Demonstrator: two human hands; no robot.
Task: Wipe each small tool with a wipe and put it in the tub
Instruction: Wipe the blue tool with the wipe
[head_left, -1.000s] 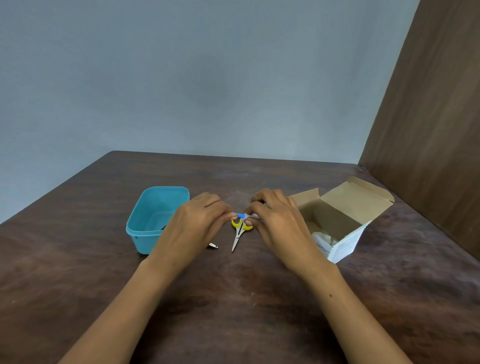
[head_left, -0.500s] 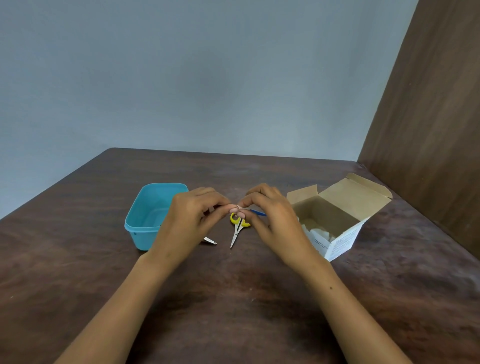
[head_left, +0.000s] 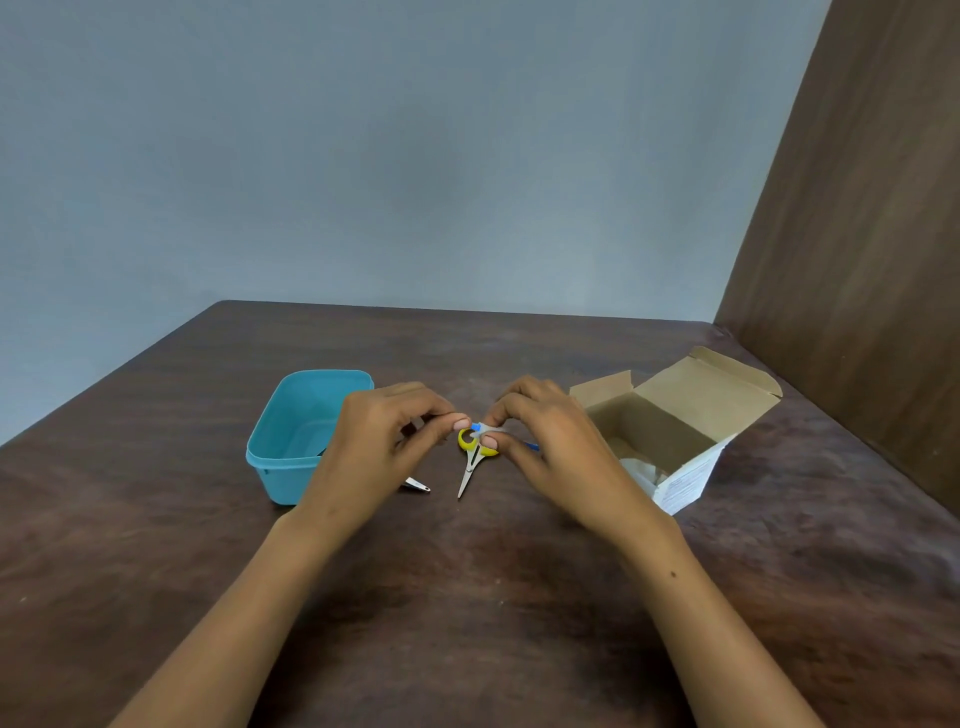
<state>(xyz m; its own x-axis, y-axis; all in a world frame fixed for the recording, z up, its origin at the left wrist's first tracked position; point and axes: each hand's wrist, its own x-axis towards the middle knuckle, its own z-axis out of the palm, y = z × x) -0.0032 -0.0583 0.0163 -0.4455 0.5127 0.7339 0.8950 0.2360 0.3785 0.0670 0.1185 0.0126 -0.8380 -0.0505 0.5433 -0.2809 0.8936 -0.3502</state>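
Your hands have drawn slightly closer over the scissors since a moment ago.

Your left hand (head_left: 382, 447) pinches one end of a small blue-tipped tool (head_left: 477, 427) and your right hand (head_left: 550, 447) pinches a wipe (head_left: 491, 429) round it; the blue end, half a second ago out by the right fingers, now shows between both thumbs. The scissors (head_left: 470, 460) and a metal tool (head_left: 417, 485) lie unmoved on the dark wooden surface (head_left: 467, 597), beside the teal tub (head_left: 296, 431). An open box (head_left: 680, 441) sits right, under a grey wall (head_left: 415, 156) and a brown panel (head_left: 857, 234).
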